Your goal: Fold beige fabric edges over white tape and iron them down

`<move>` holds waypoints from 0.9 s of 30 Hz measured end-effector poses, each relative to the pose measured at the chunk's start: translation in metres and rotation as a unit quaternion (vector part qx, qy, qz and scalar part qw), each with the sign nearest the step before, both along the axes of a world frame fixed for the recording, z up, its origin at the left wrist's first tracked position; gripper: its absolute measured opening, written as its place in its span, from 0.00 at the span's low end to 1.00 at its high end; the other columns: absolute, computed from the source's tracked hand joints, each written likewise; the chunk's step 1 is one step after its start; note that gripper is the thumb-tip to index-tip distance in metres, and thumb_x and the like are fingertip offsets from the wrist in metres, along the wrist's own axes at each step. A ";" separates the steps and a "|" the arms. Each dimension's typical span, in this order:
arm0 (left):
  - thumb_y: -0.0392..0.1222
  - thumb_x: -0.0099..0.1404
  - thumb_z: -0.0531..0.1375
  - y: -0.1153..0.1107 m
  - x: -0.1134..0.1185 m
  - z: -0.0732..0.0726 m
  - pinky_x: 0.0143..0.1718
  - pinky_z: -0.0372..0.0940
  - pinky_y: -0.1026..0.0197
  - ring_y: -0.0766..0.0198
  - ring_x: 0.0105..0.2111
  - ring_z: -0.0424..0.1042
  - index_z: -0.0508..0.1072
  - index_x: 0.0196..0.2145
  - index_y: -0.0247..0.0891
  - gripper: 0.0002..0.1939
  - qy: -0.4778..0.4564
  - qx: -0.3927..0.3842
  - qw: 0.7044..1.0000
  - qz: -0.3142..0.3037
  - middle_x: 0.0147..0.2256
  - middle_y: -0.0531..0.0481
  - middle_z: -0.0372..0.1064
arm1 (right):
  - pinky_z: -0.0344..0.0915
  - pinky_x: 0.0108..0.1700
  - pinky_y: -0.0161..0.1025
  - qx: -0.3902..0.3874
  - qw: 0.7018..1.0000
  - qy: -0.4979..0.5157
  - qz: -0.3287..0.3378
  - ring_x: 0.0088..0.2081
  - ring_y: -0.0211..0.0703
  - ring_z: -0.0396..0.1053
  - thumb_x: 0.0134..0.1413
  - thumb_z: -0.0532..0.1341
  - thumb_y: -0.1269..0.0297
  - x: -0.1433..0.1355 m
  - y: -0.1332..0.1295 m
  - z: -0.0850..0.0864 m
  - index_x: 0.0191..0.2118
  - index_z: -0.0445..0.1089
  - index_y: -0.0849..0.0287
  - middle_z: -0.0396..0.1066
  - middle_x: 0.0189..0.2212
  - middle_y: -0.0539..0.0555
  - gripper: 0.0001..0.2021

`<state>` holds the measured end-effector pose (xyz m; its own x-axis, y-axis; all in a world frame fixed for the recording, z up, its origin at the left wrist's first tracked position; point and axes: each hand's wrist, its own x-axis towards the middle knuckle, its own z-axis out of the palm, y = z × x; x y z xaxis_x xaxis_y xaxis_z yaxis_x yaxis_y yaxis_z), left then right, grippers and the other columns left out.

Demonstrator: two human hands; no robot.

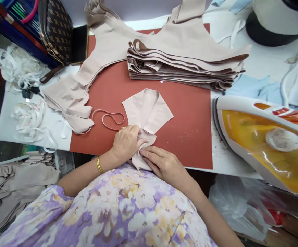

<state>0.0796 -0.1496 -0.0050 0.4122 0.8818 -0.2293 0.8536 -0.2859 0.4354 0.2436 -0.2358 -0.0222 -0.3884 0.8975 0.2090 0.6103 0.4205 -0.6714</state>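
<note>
A beige piece of fabric (149,109) with a fold down its middle lies on the red-brown mat (190,130), its near end bunched at the mat's front edge. My left hand (128,142) is closed on the fabric from the left, thumb pointing right. From the right, my right hand (161,159) pinches the gathered near end, fingers pressed together. Between the hands the cloth is crumpled, and part of it is hidden under my fingers. A thin beige strip (113,118) curls on the mat, left of the fabric.
Behind lies a thick stack of beige cut pieces (185,65), with more beige cloth (105,44) at left. An orange and white iron (267,137) stands at right. White tape coils (20,68), a patterned bag (56,31) and a phone (79,44) are at left.
</note>
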 end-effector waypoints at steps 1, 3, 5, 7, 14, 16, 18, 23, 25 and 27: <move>0.46 0.63 0.65 -0.001 0.000 0.000 0.37 0.64 0.58 0.59 0.36 0.72 0.72 0.35 0.37 0.09 -0.001 0.003 1.000 -0.009 0.34 0.49 0.74 | 0.76 0.44 0.39 0.003 1.000 -0.001 0.000 0.45 0.42 0.75 0.63 0.58 0.69 0.000 0.000 0.001 0.50 0.74 0.57 0.77 0.45 0.57 0.13; 0.42 0.64 0.64 -0.001 0.001 0.001 0.38 0.64 0.58 0.59 0.37 0.72 0.73 0.32 0.38 0.06 -0.022 0.016 0.999 -0.030 0.34 0.48 0.74 | 0.76 0.44 0.39 0.012 1.000 0.003 -0.001 0.44 0.42 0.75 0.63 0.58 0.70 0.002 0.001 0.003 0.50 0.74 0.58 0.77 0.44 0.57 0.12; 0.38 0.62 0.64 0.001 0.001 0.004 0.39 0.64 0.59 0.60 0.37 0.71 0.73 0.30 0.38 0.04 -0.071 0.014 0.997 -0.031 0.34 0.49 0.74 | 0.75 0.45 0.39 0.016 1.000 0.012 -0.008 0.43 0.41 0.75 0.63 0.58 0.70 0.004 0.001 0.004 0.50 0.74 0.59 0.77 0.42 0.58 0.12; 0.34 0.59 0.63 0.004 0.001 0.007 0.37 0.64 0.61 0.64 0.33 0.71 0.74 0.30 0.37 0.01 -0.136 -0.045 0.990 -0.003 0.32 0.51 0.75 | 0.75 0.44 0.39 0.018 0.999 0.022 -0.015 0.42 0.41 0.75 0.62 0.59 0.71 0.006 0.001 0.005 0.50 0.73 0.60 0.77 0.41 0.58 0.13; 0.42 0.61 0.62 0.014 0.007 0.008 0.30 0.63 0.65 0.68 0.26 0.70 0.78 0.30 0.36 0.07 -0.203 -0.157 0.962 0.095 0.28 0.51 0.77 | 0.74 0.42 0.41 0.016 0.999 0.034 -0.032 0.39 0.41 0.74 0.61 0.58 0.74 0.011 0.001 0.008 0.52 0.71 0.62 0.76 0.39 0.59 0.14; 0.43 0.60 0.63 0.015 0.010 0.007 0.29 0.62 0.65 0.68 0.25 0.69 0.77 0.28 0.35 0.09 -0.187 -0.151 0.964 0.111 0.26 0.51 0.76 | 0.74 0.42 0.41 0.020 0.998 0.030 -0.044 0.39 0.42 0.74 0.61 0.57 0.75 0.014 0.001 0.008 0.51 0.71 0.63 0.76 0.38 0.59 0.14; 0.44 0.60 0.64 0.015 0.012 0.005 0.28 0.61 0.65 0.68 0.24 0.68 0.76 0.27 0.35 0.09 -0.174 -0.148 0.966 0.124 0.24 0.52 0.74 | 0.73 0.42 0.41 0.027 0.998 0.025 -0.053 0.38 0.41 0.73 0.60 0.58 0.75 0.017 0.001 0.006 0.50 0.71 0.64 0.76 0.38 0.59 0.13; 0.45 0.60 0.62 0.015 0.014 0.004 0.25 0.57 0.65 0.70 0.21 0.63 0.73 0.24 0.36 0.12 -0.152 -0.142 0.969 0.131 0.21 0.52 0.70 | 0.71 0.40 0.40 0.037 0.997 0.014 -0.059 0.36 0.40 0.72 0.60 0.58 0.76 0.021 0.001 0.004 0.50 0.72 0.67 0.75 0.35 0.58 0.13; 0.45 0.61 0.61 0.016 0.014 0.005 0.24 0.55 0.65 0.70 0.21 0.61 0.73 0.23 0.36 0.12 -0.143 -0.143 0.970 0.132 0.20 0.53 0.69 | 0.70 0.40 0.39 0.046 0.997 0.003 -0.069 0.35 0.39 0.71 0.59 0.59 0.75 0.021 0.001 0.004 0.49 0.72 0.68 0.74 0.33 0.57 0.13; 0.45 0.61 0.61 0.016 0.014 0.006 0.24 0.54 0.65 0.70 0.20 0.60 0.73 0.23 0.36 0.12 -0.138 -0.140 0.972 0.132 0.20 0.53 0.68 | 0.69 0.39 0.38 0.060 0.995 -0.018 -0.081 0.33 0.39 0.69 0.59 0.59 0.75 0.020 0.002 0.005 0.48 0.73 0.68 0.73 0.32 0.56 0.12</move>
